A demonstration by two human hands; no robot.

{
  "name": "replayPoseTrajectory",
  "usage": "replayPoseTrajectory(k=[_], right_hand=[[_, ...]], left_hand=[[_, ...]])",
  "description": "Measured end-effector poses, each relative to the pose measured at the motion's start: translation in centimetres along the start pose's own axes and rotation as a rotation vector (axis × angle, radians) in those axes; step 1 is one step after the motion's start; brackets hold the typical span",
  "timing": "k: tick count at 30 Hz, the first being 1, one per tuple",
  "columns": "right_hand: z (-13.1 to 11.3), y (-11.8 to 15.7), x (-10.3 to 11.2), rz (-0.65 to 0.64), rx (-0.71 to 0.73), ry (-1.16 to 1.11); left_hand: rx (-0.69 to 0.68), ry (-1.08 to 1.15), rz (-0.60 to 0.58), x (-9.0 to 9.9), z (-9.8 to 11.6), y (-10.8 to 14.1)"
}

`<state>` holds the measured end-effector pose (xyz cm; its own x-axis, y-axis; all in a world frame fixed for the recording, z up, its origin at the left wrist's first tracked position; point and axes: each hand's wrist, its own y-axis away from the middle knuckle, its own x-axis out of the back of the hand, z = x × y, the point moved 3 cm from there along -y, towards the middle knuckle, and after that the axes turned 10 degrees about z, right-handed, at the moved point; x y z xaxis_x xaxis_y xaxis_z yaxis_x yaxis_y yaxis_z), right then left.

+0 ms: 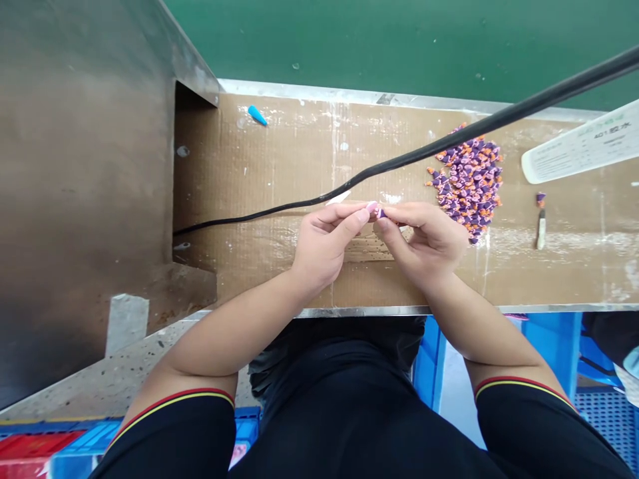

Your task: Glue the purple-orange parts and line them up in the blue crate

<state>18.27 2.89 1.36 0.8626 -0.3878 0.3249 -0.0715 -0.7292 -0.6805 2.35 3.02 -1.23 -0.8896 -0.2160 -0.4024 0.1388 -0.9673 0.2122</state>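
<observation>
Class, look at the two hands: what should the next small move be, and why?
Probably a gentle press on the small pink-and-purple piece, since the left hand pinches its pink side while the right hand has fingertips at its purple side.

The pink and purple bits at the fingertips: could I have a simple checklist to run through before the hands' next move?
1. Left hand pinching the pink bit: ok.
2. Right hand pinching the purple bit: ok.
3. Whether the two bits are joined: cannot tell, fingers partly hide them.
4. Black cable apart from the fingertips in this view: ok.
5. Right hand clear of the pile of small pieces: cannot tell, they appear close together.
</observation>
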Motion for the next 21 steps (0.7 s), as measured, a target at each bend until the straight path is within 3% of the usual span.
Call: replayPoseTrajectory(k=[10, 21], right_hand=[[-0.1, -0.2, 0.1, 0.001, 0.034, -0.001], [-0.5, -0.1, 0.3, 0.039, 0.058, -0.022]], left_hand=[[-0.087, 0.006, -0.048, 0.1, 0.3, 0.3], [-0.28, -0.164, -0.052, -0.2, 1.4, 0.8]])
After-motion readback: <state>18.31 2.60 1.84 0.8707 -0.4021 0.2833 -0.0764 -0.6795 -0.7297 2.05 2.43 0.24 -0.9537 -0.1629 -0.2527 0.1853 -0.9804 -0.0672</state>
